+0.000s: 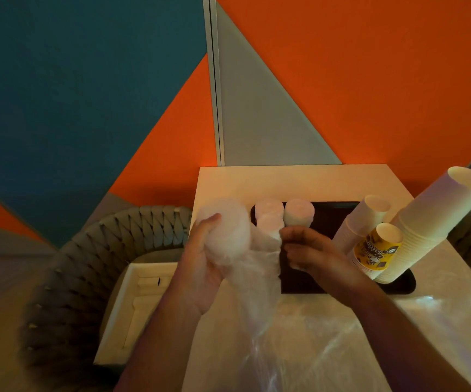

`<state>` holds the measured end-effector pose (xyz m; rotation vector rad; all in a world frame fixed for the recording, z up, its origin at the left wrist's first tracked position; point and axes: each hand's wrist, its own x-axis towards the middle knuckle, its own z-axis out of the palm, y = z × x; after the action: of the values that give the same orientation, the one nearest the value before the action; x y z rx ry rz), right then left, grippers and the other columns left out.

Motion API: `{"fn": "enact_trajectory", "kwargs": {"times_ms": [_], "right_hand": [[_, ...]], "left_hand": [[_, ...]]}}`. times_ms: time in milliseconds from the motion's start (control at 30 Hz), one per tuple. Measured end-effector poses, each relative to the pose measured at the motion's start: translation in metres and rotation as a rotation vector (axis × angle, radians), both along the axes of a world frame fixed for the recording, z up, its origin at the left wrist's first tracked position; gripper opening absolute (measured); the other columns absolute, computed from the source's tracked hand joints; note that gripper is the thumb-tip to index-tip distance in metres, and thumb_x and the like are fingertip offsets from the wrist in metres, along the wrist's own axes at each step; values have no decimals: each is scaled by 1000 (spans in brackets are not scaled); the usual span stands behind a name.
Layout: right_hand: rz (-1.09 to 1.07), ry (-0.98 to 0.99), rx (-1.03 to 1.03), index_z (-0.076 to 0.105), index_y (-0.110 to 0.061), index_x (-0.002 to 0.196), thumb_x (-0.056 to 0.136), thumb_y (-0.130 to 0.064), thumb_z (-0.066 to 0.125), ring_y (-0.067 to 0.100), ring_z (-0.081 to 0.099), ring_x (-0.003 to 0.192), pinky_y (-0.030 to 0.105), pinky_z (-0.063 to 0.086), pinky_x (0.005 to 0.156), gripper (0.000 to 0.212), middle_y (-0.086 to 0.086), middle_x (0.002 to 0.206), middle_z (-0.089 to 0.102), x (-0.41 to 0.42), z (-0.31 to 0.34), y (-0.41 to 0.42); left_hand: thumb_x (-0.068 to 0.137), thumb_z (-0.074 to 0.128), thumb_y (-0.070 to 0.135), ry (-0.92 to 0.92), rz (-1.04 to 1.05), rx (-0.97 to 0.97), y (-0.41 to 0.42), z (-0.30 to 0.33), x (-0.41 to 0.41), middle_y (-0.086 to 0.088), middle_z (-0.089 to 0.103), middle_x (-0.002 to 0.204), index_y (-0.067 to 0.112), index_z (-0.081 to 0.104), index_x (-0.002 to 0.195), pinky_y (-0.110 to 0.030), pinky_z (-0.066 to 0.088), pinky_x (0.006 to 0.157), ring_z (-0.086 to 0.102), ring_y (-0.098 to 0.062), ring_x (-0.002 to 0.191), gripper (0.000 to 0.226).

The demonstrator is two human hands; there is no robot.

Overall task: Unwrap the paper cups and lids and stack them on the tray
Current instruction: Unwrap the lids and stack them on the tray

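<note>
Left hand (pixel 200 267) cups a stack of lids (pixel 226 230), right hand (pixel 310 250) pinches the wrap (pixel 259 267) — thin, slippery film, light brittle lids, so best gripped round the sides. Beyond, lids and cups (pixel 426 222) crowd the tray (pixel 341 210) on the table (pixel 285 182).

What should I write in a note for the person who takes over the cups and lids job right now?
Left hand grips a stack of lids, half out of the plastic wrap. Right hand pinches that wrap.
Done: lid stacks and cup stacks stand on the black tray.
Left: pull the wrap off and put these lids on the tray. Loose wrap lies on the table.
</note>
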<state>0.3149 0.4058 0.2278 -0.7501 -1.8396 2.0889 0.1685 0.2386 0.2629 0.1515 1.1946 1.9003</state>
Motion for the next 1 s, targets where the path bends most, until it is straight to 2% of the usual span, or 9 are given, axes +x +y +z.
{"fn": "enact_trajectory", "kwargs": {"times_ms": [100, 200, 300, 433, 567, 767, 833, 900, 1000], "right_hand": [[-136, 98, 1, 75, -31, 92, 73, -35, 70, 17, 59, 94, 32, 45, 77, 20, -2, 98, 65, -5, 15, 0], [-33, 141, 110, 73, -17, 100, 91, -20, 72, 16, 62, 80, 32, 50, 71, 9, -1, 84, 66, -12, 22, -10], [-17, 87, 227, 72, -13, 101, 93, -12, 69, 15, 68, 78, 28, 56, 74, 9, -1, 84, 71, -18, 22, -18], [-48, 92, 242, 73, -10, 95, 88, -13, 73, 16, 70, 76, 26, 58, 71, 7, 2, 83, 74, -18, 14, -19], [-58, 72, 312, 71, -10, 89, 91, -5, 70, 16, 69, 71, 26, 58, 68, 6, 4, 78, 72, -21, 10, -19], [-61, 33, 401, 64, -7, 91, 96, -6, 66, 16, 71, 70, 26, 58, 67, 5, 1, 77, 74, -26, 9, -19], [-75, 56, 308, 62, -4, 94, 98, -5, 62, 20, 71, 73, 28, 59, 69, 4, 4, 77, 73, -28, 11, -19], [-82, 107, 124, 65, -5, 99, 97, -7, 62, 23, 68, 76, 32, 60, 71, 3, 9, 80, 71, -28, 11, -19], [-14, 137, 30, 73, -14, 107, 83, -25, 74, 25, 71, 91, 37, 61, 82, 27, 19, 101, 72, -26, 7, -16]], "left_hand": [[76, 76, 42, 304, 11, -215, 1, -8, 4, 3, 60, 131, 49, 60, 118, -49, 59, 88, 61, -22, 116, 45], [75, 77, 48, 555, -49, -374, 2, -15, 9, 8, 46, 131, 55, 55, 116, -35, 55, 83, 52, -11, 113, 48], [85, 77, 38, 636, -73, -405, 2, -20, 12, 10, 40, 124, 60, 51, 111, -25, 51, 77, 50, -7, 108, 42], [85, 76, 35, 665, -92, -413, -1, -23, 11, 17, 38, 119, 57, 52, 113, -23, 50, 77, 49, -4, 105, 43], [84, 77, 37, 640, -110, -413, -1, -25, 9, 10, 40, 124, 53, 52, 117, -22, 50, 76, 49, -5, 106, 44], [62, 76, 61, 576, -65, -424, 3, -25, 8, 9, 43, 129, 56, 52, 114, -31, 55, 84, 52, -9, 110, 58], [63, 83, 65, 548, -47, -392, 4, -26, 7, 11, 48, 127, 55, 54, 111, -29, 56, 81, 54, -8, 110, 56], [65, 78, 62, 518, -29, -353, 6, -24, 7, 15, 56, 119, 50, 56, 108, -23, 54, 76, 57, -5, 106, 50], [64, 80, 68, 445, -46, -293, 6, -24, 6, 14, 61, 118, 48, 60, 109, -30, 60, 82, 62, -7, 107, 53]]}}
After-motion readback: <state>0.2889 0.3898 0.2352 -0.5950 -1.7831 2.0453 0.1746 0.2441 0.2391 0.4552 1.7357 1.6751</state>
